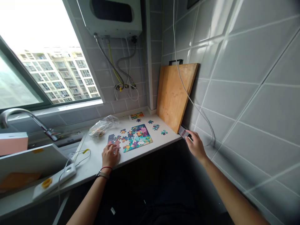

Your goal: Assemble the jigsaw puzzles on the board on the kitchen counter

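Note:
A partly joined jigsaw puzzle with a colourful animal scene lies on the white counter. My left hand rests on the puzzle's lower left side, fingers laid over a reddish section of pieces. Loose puzzle pieces are scattered to the right of and behind the joined part. At the counter's right end, my right hand has thumb and fingers at the edge of a flat phone-like thing, pale-faced with a dark edge. Part of it is hidden by the cutting board and my fingers.
A wooden cutting board leans against the tiled wall, a white cable hanging before it. A clear plastic bag and a small picture card lie at the back. Left are a power strip and a sink faucet.

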`<action>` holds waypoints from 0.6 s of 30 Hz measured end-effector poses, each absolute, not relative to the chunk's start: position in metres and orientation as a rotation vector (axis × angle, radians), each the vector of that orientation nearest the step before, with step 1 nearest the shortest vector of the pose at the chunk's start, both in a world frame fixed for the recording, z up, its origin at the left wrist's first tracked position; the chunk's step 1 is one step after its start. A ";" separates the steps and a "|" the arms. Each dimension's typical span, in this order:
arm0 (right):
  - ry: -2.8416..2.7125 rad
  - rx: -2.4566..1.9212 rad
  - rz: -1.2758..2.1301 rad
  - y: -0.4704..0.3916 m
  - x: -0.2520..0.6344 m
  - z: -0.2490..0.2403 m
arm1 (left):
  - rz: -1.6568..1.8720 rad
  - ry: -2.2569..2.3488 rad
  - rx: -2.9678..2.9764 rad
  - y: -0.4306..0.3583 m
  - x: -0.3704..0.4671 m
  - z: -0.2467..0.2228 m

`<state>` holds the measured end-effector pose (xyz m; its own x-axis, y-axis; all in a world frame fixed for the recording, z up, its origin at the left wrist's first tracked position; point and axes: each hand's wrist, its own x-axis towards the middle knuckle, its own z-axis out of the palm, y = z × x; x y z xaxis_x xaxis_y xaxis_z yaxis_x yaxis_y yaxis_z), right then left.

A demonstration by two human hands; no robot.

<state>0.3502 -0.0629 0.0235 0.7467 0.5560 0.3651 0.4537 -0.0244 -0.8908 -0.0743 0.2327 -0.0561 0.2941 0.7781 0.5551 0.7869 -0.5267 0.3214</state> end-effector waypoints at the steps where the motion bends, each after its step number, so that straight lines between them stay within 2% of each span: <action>1: -0.739 -1.631 0.153 -0.065 0.342 0.012 | -1.060 -1.522 -2.516 0.233 -0.074 -0.056; 6: -0.308 -1.605 0.457 -0.053 0.323 -0.033 | -1.034 -1.509 -2.529 0.234 -0.072 -0.059; 18: -0.222 -1.576 0.489 0.007 0.326 -0.059 | -0.986 -1.508 -2.546 0.240 -0.072 -0.069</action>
